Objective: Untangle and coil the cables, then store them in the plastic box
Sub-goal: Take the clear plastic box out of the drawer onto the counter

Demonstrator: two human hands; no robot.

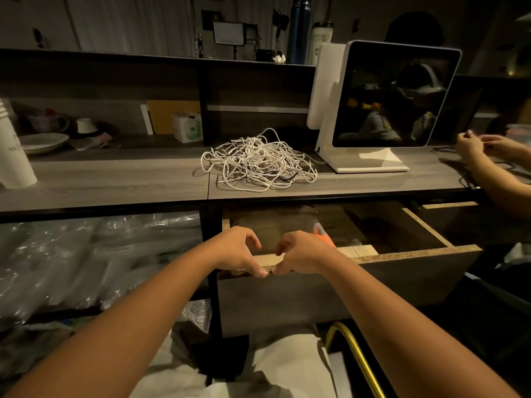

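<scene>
**Tangle Waited on Counter as Hands Met at Drawer Rim**

A heap of tangled white cables (260, 160), with a few dark strands showing through, lay on the grey wood-grain countertop (115, 179). It sat near the counter's front edge and just left of the base of a white-framed screen on a stand (393, 96). A broad bare stretch of counter ran leftward from the heap to a stack of white paper cups (14, 159).

Below the heap, a drawer with raw chipboard edges (402, 255) stood open. The left hand (238, 251) and right hand (301, 254) hovered close together over its front rim, with fingers curled and thumb tips meeting at the edge (whether they pinched anything could not be told). Neither hand touched the cables, which were well apart from them.

Clear plastic bags (86, 254) filled the shelf left of the drawer. At the far right end of the counter, another person's hands (471, 145) were raised beside the screen. A gold metal tube (359, 357) curved below the drawer front.
</scene>
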